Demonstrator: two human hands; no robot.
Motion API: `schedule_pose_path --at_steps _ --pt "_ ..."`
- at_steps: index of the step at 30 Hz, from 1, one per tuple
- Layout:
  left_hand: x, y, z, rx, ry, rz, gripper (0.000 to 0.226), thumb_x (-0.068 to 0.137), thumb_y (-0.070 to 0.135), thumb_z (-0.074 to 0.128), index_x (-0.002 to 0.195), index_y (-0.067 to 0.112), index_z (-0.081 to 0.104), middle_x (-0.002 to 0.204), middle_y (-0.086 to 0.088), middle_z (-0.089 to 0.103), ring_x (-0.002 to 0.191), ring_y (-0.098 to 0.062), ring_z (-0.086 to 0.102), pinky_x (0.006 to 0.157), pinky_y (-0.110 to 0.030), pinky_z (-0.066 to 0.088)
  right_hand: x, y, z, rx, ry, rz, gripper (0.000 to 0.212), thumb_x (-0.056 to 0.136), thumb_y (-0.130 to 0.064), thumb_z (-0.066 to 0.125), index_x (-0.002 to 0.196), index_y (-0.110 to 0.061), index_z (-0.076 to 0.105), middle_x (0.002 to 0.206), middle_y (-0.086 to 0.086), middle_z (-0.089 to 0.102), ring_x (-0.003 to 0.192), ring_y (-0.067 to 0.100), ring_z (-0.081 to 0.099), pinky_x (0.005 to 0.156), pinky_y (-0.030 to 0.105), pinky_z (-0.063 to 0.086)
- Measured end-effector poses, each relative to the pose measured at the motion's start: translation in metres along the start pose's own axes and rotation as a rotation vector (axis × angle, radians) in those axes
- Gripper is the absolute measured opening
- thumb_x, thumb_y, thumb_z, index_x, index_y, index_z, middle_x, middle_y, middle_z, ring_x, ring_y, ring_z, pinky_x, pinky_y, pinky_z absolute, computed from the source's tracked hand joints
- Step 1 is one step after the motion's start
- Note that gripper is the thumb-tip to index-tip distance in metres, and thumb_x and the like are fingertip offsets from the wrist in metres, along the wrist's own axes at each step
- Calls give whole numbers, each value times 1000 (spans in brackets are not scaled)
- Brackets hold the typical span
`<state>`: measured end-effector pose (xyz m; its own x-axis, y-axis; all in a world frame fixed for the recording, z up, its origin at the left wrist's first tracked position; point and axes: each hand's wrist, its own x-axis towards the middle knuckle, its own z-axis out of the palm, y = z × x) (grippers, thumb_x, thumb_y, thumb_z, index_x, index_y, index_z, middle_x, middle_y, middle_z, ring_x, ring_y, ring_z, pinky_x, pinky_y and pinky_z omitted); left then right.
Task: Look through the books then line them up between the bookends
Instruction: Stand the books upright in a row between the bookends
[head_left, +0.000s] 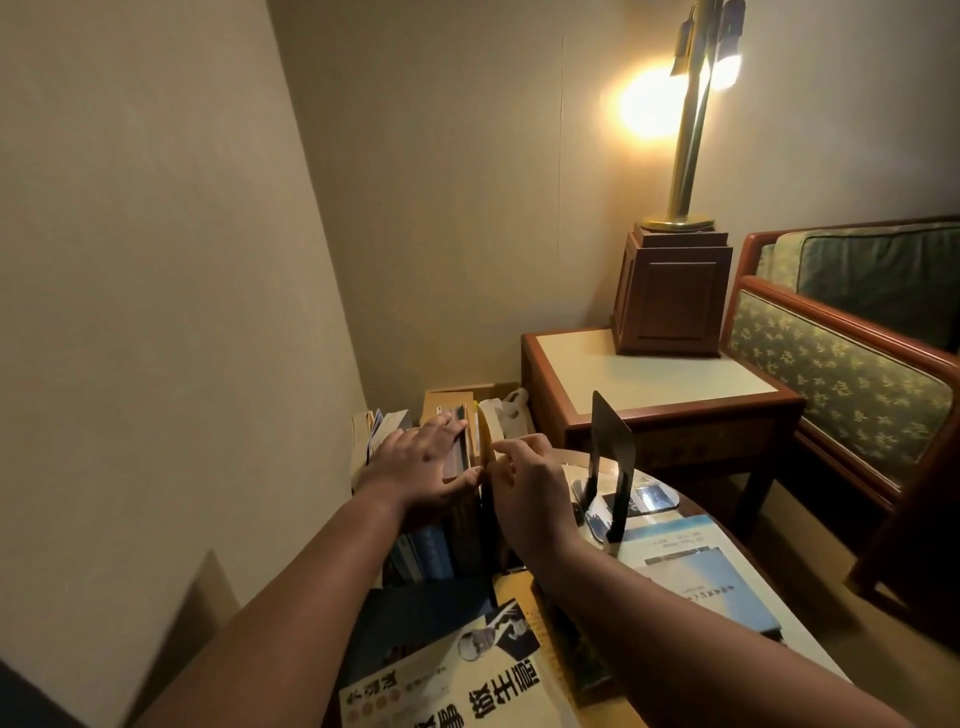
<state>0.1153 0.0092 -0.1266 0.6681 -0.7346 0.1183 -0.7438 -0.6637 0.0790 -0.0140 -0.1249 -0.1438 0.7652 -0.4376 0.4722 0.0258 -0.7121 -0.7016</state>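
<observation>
- A person's left hand (421, 457) lies flat, fingers (447, 423) straight, pressing down on the top of a row of upright books (441, 540) at the far left corner of the surface (815, 662), hard by the wall.
- The right hand (524, 478) hovers just beside it, its fingers curled on the top edge of a thin yellow book (487, 441) at the right end of the row, apparently pinching it.
- A black bookend (613, 457) stands upright toward the far edge, apart from the row, with an open gap between the two.
- The step in hand looks to be the lining-up: the yellow book is being seated against the row while the left hand steadies the stack.
- Next, by this reading, the row must be squared and kept from toppling, then the bookend slid left until it touches the last book.
- More volumes lie flat and unshelved: a white-covered book (467, 670) at the near edge and a blue book (711, 587) toward the right edge.
- Only one bookend shows; any partner at the row's left end is hidden by the books and the left hand.
- The right thumb's contact is masked by the hand itself, and most spines are too dim to read.
</observation>
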Motion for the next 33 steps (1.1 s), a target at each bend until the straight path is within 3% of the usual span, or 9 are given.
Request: schedule_pose_path --at_steps 4,6,11,15,18,22,25,29,33 --pt "-1 0 1 -21 8 -21 85 84 84 19 155 39 6 165 11 6 150 -19 18 120 -45 14 -7 1 3 18 14 -16 21 100 -26 55 112 -12 65 118 7 57 95 11 58 73 18 53" --pt "-1 1 1 -23 12 -19 90 79 87 12 155 39 6 165 11 6 150 -19 18 120 -45 14 -15 7 7 49 22 8 25 101 -24 53 123 -14 62 123 6 58 102 11 58 74 15 50" --pt "-1 0 1 -19 12 -13 90 79 86 13 155 39 7 165 11 5 150 -20 18 120 -46 14 -41 26 25 225 -85 159 44 99 -15 54 142 -21 45 132 2 59 120 15 58 90 37 58" --pt "-2 1 0 -57 16 -6 82 77 88 13 150 55 0 165 11 7 150 -24 19 120 -49 15 -44 27 29 336 -308 283 72 91 6 55 148 -34 36 140 -3 52 129 11 47 96 24 52" --pt "-3 1 -4 -27 -9 -2 84 71 92 3 148 59 4 165 9 6 149 -27 18 118 -50 17 -42 25 29 445 -391 339 90 85 17 50 139 -51 31 139 -12 42 133 9 36 104 36 50" --pt "1 3 -7 -62 -8 0 82 72 88 21 146 52 25 163 5 15 146 -26 22 116 -51 22 -40 28 27 446 -413 326 100 82 21 46 144 -54 27 154 -7 35 144 17 31 107 41 48" --pt "14 3 -10 -113 -29 12 94 62 95 30 140 43 37 161 1 22 147 -26 20 116 -54 25 -38 29 23 427 -431 309 102 82 21 48 136 -62 23 155 -5 34 144 19 32 106 42 49" --pt "27 12 -13 -94 -25 48 103 60 88 35 144 30 39 158 -4 28 147 -27 22 117 -54 25 -36 33 20 430 -476 312 98 84 20 49 147 -50 23 154 -5 33 144 19 31 107 41 48" --pt "26 17 -4 -121 6 31 95 64 80 36 145 31 40 157 -5 24 145 -28 24 112 -54 33 -36 37 13 404 -527 308 99 85 20 49 153 -46 22 157 -3 34 145 22 33 104 41 51"
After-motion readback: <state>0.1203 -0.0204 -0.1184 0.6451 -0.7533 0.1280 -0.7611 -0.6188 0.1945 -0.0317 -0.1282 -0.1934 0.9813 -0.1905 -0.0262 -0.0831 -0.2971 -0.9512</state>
